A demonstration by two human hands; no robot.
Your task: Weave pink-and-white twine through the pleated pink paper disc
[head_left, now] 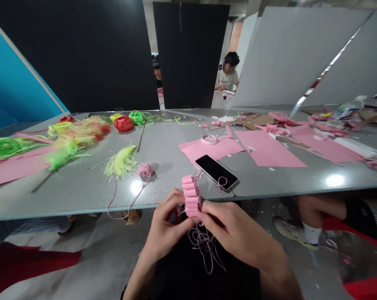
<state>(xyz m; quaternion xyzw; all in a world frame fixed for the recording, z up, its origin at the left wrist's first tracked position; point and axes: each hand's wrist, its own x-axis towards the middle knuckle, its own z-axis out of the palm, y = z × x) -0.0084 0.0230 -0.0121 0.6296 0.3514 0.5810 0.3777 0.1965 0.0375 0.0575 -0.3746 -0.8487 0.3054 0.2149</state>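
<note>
"Where does the person have the stack of rolled pink paper tubes (190,196)?"

"Held up between both hands, just over the near edge of the glass-topped table (66,211), and toward the middle of that edge."

"Which way does it run?"

"Its long axis stands close to upright, with the short tubes piled crosswise. The upper end rises past the fingertips toward the tabletop, and the lower end sits down among the fingers."

"And the grip?"

"Clamped from both sides. The left hand (171,221) curls around the stack's left side, and the right hand (235,233) presses in from the right. The hands are close together, with only the stack between their fingertips. Neither looks clearly nearer, though the right hand's fingers seem to cover more of the lower end."

"Is anything attached?"

"A red-and-white baker's twine (205,246) loops loosely below the hands, and a strand rises past the stack's top toward the black smartphone (216,172), which lies on the table just beyond and to the right. A ball of the same twine (145,170) sits farther left, well apart from both hands."
</note>
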